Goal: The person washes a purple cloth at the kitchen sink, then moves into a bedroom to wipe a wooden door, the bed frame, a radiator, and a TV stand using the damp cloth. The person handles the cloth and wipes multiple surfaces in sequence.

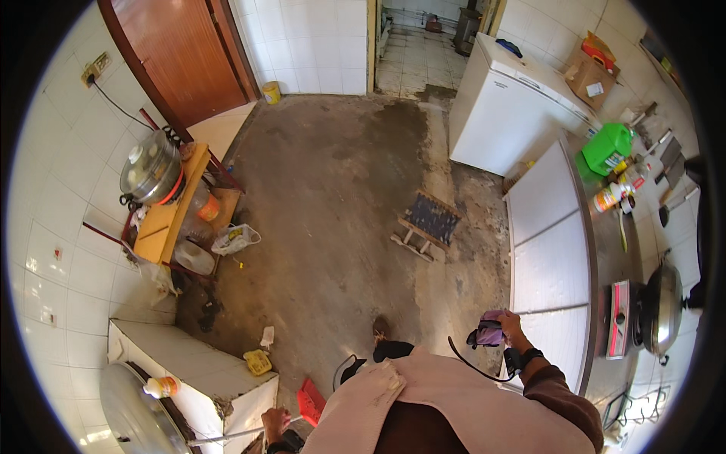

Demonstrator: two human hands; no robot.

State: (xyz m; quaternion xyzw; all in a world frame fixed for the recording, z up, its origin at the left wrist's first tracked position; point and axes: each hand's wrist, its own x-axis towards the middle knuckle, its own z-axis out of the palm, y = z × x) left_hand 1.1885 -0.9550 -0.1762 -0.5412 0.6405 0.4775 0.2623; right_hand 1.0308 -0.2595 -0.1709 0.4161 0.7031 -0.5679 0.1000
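Note:
Down at the bottom left, my left hand grips a thin pale rod. The rod leads towards a red plastic piece that looks like a dustpan, partly hidden by my pale pink apron. My right hand, out to the right beside the white counter doors, holds a bunched purple and black fabric item; its exact kind is unclear. A black cable loops from the device on my right wrist. One brown shoe shows on the concrete floor ahead.
A low folding stool stands on the floor. Leftward are a wooden shelf with a steamer pot, and a tiled stove block with a large lid. Rightward stand a chest freezer and a metal counter bearing a wok.

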